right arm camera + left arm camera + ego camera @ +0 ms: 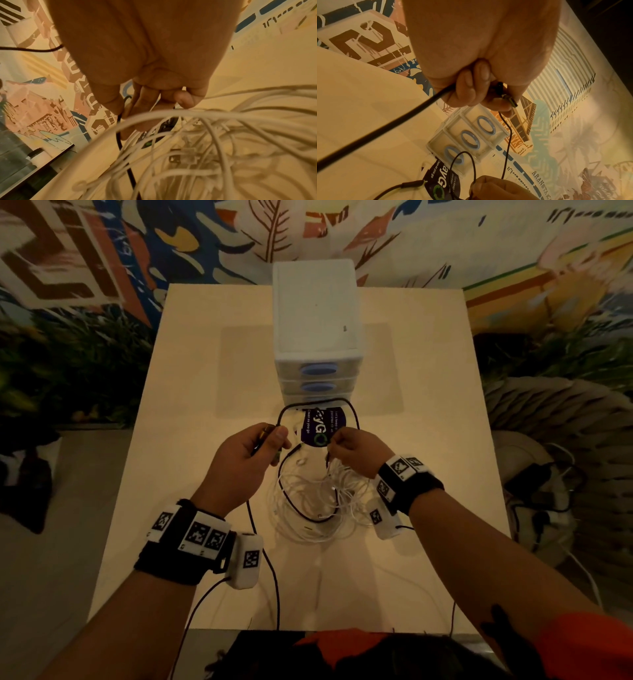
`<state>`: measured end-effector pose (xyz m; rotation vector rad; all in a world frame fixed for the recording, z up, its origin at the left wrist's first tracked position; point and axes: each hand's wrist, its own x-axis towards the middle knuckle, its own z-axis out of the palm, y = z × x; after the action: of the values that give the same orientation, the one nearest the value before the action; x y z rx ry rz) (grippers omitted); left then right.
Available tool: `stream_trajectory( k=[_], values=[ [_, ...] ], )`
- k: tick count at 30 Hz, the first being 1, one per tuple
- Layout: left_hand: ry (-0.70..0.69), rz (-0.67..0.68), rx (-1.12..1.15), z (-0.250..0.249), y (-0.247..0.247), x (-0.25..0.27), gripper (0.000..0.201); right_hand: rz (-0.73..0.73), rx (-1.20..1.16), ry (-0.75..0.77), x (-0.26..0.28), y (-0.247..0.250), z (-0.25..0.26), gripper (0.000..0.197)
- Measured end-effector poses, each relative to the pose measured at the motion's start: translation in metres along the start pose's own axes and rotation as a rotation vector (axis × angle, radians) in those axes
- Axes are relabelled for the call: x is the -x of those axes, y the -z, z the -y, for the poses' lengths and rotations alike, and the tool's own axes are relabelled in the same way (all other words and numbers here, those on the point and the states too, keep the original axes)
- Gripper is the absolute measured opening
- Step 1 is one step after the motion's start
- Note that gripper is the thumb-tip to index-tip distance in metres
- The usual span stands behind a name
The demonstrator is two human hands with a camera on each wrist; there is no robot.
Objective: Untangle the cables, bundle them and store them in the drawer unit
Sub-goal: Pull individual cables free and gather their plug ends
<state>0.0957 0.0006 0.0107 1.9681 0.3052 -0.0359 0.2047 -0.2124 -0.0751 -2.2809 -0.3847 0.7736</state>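
The left hand (245, 455) pinches the plug end of the black cable (317, 401). The right hand (356, 451) pinches it further along, so it loops away toward the drawer unit (317, 313), above the white cables (308, 501).

1. Drawer unit (317, 313): white shell, translucent drawers, round blue handles.
2. Tangled cables (308, 501): white.
3. Thin cable (318, 402): black.
4. Plug (265, 430): gold-toned.
5. Sachet (323, 426): dark purple, white lettering, green ring emblem.
6. Table (191, 474): plain cream.
7. Wristbands (185, 539): black, bearing white blocks with black-and-white square codes.
8. Wall (102, 251): multicoloured mural in blue, brown, pink, yellow.
9. Sleeve (582, 642): orange.
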Motion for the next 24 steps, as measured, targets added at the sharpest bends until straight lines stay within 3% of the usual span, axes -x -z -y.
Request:
stream_trajectory(
  k=[12, 17, 21, 24],
  values=[
    [-0.01, -0.064, 0.008, -0.002, 0.006, 0.001, 0.034, -0.001, -0.084, -0.01, 0.01, 0.007, -0.003, 0.01],
    [0.061, -0.081, -0.029, 0.01, 0.009, 0.002, 0.039, -0.053, -0.209, 0.07, 0.024, 0.019, 0.009, 0.011],
    [0.089, -0.001, -0.052, 0.007, -0.002, 0.006, 0.043, -0.09, -0.326, 0.149, 0.033, 0.029, 0.029, 0.006],
    [0.051, 0.106, -0.118, 0.002, -0.011, 0.006, 0.029, -0.1, -0.378, 0.198, 0.045, 0.034, 0.047, 0.009]
  ],
)
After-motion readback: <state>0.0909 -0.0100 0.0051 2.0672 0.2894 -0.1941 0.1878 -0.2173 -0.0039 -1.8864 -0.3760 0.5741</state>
